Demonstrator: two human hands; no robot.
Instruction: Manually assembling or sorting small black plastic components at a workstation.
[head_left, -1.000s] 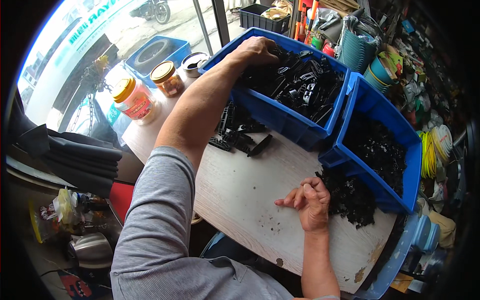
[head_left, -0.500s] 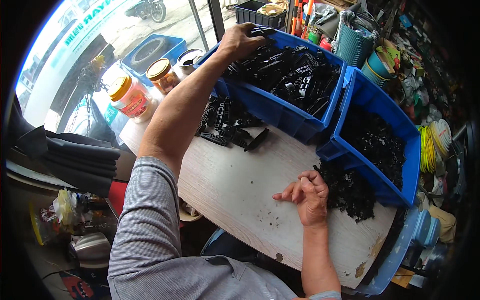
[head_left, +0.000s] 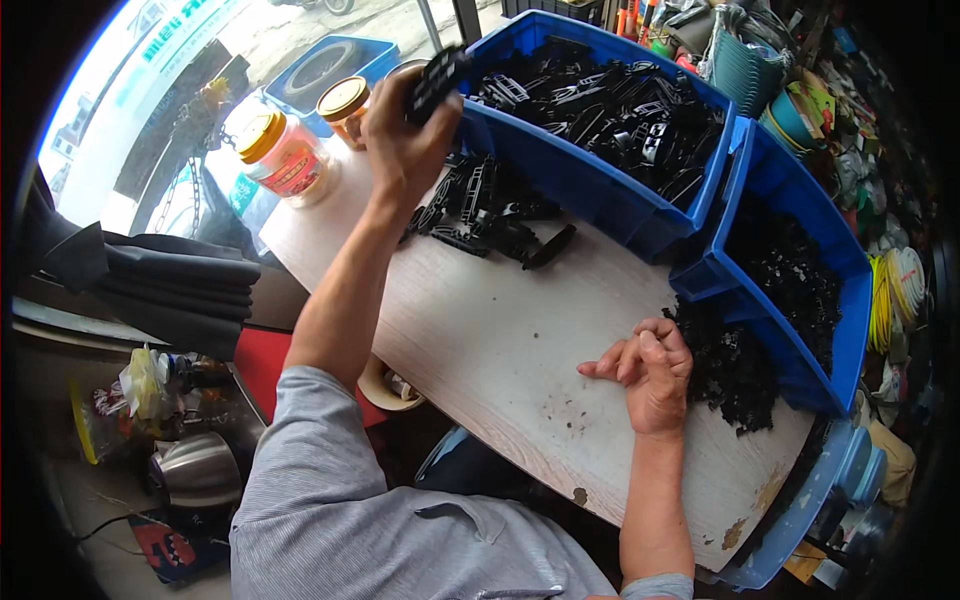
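Observation:
My left hand (head_left: 408,135) is raised beside the near-left end of the large blue bin, its fingers closed round a bunch of black plastic parts (head_left: 437,88), blurred by motion. Under and to the right of that wrist, a loose pile of long black plastic parts (head_left: 490,215) lies on the table. My right hand (head_left: 655,375) rests on the tabletop, fingers loosely bent and apart, one pointing left, with nothing visible in them. Close to its right sits a heap of small black pieces (head_left: 735,375). The large blue bin (head_left: 590,215) holds many long black parts.
A second blue bin (head_left: 745,270) with small black bits stands at the right. Two jars with yellow lids, one a clear jar (head_left: 290,165), stand at the table's left by the window. A steel kettle (head_left: 197,470) is low at left. The pale tabletop (head_left: 500,350) has a worn front edge.
My left hand has come out from the large bin's far-left corner and moved left and nearer, carrying black plastic parts. My right hand keeps its pose on the table; the whole view has shifted slightly.

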